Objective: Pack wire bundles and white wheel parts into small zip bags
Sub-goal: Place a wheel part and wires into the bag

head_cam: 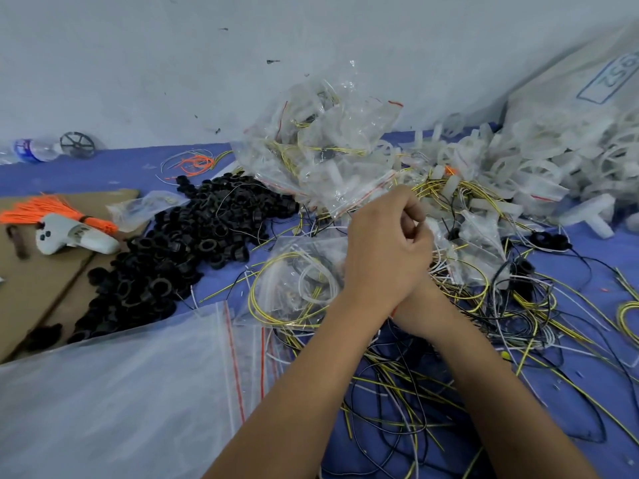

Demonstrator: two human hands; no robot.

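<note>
The left hand (383, 243) lay at the centre of the view with its fingers curled inward, thumb and forefinger closed together as if pinching something thin; what it pinched could not be made out. The right hand (420, 307) sat directly under the left wrist and was almost wholly hidden, so whether it was open or closed could not be told.

A filled zip bag (301, 281), holding coiled yellow and white wires, lay just beside the left hand at its 9 o'clock. A heap of filled zip bags (325, 150) rose at 12 o'clock from the hands, its nearest bag touching the left knuckles. Loose wires (408, 385) in yellow, black and white sprawled over the blue surface (114, 167) from 3 to 6 o'clock, passing beneath both forearms. The white wheel parts (539, 160) were piled at 2 o'clock, well apart from the hands. A stack of empty zip bags (121, 392) lay at 8 o'clock, and a mound of black rings (179, 243) at 9 to 10 o'clock.
</note>
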